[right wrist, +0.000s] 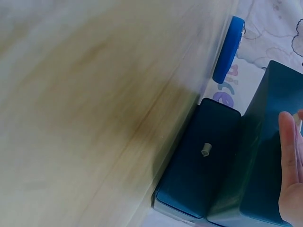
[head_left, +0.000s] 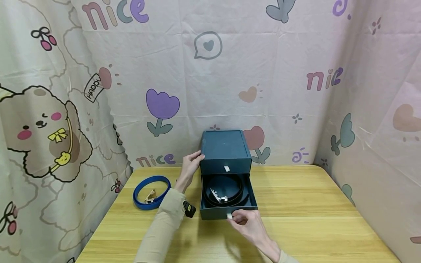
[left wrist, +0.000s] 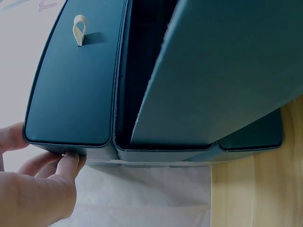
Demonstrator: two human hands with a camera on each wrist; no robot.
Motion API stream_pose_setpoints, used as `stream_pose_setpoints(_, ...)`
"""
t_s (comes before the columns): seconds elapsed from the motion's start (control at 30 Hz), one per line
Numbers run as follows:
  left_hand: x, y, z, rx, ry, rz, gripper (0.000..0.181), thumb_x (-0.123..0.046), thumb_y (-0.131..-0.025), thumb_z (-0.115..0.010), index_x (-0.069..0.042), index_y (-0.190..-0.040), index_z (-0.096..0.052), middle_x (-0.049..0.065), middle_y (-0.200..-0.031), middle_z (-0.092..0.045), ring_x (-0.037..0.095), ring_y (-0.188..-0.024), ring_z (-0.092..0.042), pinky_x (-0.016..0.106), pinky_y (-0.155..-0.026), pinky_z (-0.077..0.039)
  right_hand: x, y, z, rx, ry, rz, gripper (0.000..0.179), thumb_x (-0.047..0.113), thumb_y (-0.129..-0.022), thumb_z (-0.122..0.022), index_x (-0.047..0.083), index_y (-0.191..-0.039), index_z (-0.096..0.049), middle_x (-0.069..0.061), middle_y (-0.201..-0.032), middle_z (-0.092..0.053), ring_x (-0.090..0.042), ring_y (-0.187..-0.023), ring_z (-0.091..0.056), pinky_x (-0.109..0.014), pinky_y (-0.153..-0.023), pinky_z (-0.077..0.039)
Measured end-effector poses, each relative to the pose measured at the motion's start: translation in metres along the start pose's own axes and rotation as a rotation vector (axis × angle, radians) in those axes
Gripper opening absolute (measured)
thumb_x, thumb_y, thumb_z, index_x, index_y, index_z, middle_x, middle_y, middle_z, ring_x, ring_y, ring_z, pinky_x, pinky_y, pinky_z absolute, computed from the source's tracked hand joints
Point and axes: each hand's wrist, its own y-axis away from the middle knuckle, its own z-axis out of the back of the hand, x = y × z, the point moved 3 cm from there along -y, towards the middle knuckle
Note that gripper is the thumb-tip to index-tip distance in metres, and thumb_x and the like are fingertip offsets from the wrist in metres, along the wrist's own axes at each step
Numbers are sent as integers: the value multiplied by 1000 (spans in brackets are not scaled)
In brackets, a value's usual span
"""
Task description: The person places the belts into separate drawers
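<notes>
A dark teal drawer box (head_left: 225, 146) stands at the back of the table. Its middle drawer (head_left: 210, 214) is pulled out, and a coiled black belt (head_left: 241, 193) with a silver buckle lies inside. My right hand (head_left: 251, 226) pinches the pale pull tab (head_left: 229, 216) on that drawer's front. At the box's upper left corner, my left hand (head_left: 190, 166) holds the edge. In the left wrist view its bent fingers (left wrist: 71, 165) lie against the side of the top drawer (left wrist: 71, 94). A coiled blue belt (head_left: 138, 202) with a gold buckle rests left of the box.
The bottom drawer (left wrist: 253, 135) is closed beneath the pulled-out one. A patterned curtain (head_left: 210, 84) hangs behind the box and along both sides. Pale wood tabletop (head_left: 302, 215) extends right of the box. A small black device (head_left: 189, 209) sits at the left wrist.
</notes>
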Motion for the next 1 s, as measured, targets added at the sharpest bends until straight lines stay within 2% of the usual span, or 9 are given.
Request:
stream_pose_setpoints(0.07, 0, 0, 0, 1, 9, -2, 48, -20, -100, -60, -7, -146, -54, 19, -141, -59, 9, -77, -47, 26, -80, -43, 0, 0, 0, -1, -1, 3, 11, -1, -78, -82, 4, -84, -75, -5, -71, -77, -1, -63, -70, -13, -55, -55)
stream_pose_setpoints(0.13, 0, -1, 0, 0, 13, -4, 47, -19, -100, -60, -6, -145, -54, 20, -140, -59, 11, -70, -40, 25, -74, -39, 1, -1, 0, -2, -2, 9, 11, 0, -79, -82, 5, -84, -75, -5, -71, -77, 1, -64, -70, -14, -55, -55)
stream_pose_setpoints(0.2, 0, -1, 0, 1, 9, -2, 48, -20, -100, -60, -6, -146, -54, 19, -144, -57, 8, -80, -48, 22, -77, -41, 1, -1, 0, -5, -4, 15, 11, 0, -79, -82, 5, -84, -75, -5, -71, -77, 1, -64, -69, -14, -55, -55)
stream_pose_setpoints(0.33, 0, -1, 0, 14, 4, 0, 49, -21, -101, -59, -6, -147, -52, 17, -153, -50, 12, -94, -50, 25, -85, -42, 0, 0, 0, -7, 0, 17, 11, -2, -78, -82, 5, -83, -74, -4, -70, -76, 4, -64, -69, -14, -55, -55)
stream_pose_setpoints(0.43, 1, -1, 0, 20, 9, -3, 50, -21, -101, -58, -5, -148, -51, 18, -153, -50, 18, -89, -47, 31, -88, -41, -2, 0, -1, -8, 7, 16, 12, -4, -77, -81, 4, -83, -74, -4, -70, -76, 5, -65, -68, -14, -54, -55)
stream_pose_setpoints(0.47, 1, -1, 0, 21, 8, -5, 50, -20, -101, -58, -5, -148, -50, 18, -153, -49, 20, -93, -51, 32, -92, -44, -2, 0, -2, -9, 9, 16, 13, -4, -77, -81, 4, -83, -74, -5, -70, -76, 5, -65, -68, -14, -54, -55)
stream_pose_setpoints(0.57, 2, -1, 0, 28, 20, -7, 51, -20, -101, -58, -3, -148, -49, 20, -154, -47, 30, -115, -57, 40, -106, -45, -3, -1, -2, -12, 18, 16, 14, -6, -76, -81, 4, -83, -74, -4, -70, -76, 6, -65, -68, -15, -54, -55)
stream_pose_setpoints(0.67, 2, 0, 0, 37, 29, -11, 51, -18, -101, -58, -1, -148, -48, 21, -156, -44, 35, -142, -46, 49, -118, -38, -3, -1, -2, -17, 22, 12, 14, -6, -76, -81, 4, -83, -74, -4, -69, -76, 6, -65, -67, -14, -54, -55)
stream_pose_setpoints(1.0, 1, -1, -1, 41, 35, -18, 51, -17, -101, -57, 1, -148, -47, 22, -158, -41, 36, -147, -39, 51, -119, -36, -3, -4, -1, -26, 34, 9, 13, -4, -78, -81, 6, -85, -75, -2, -71, -77, 3, -66, -70, -12, -56, -54)
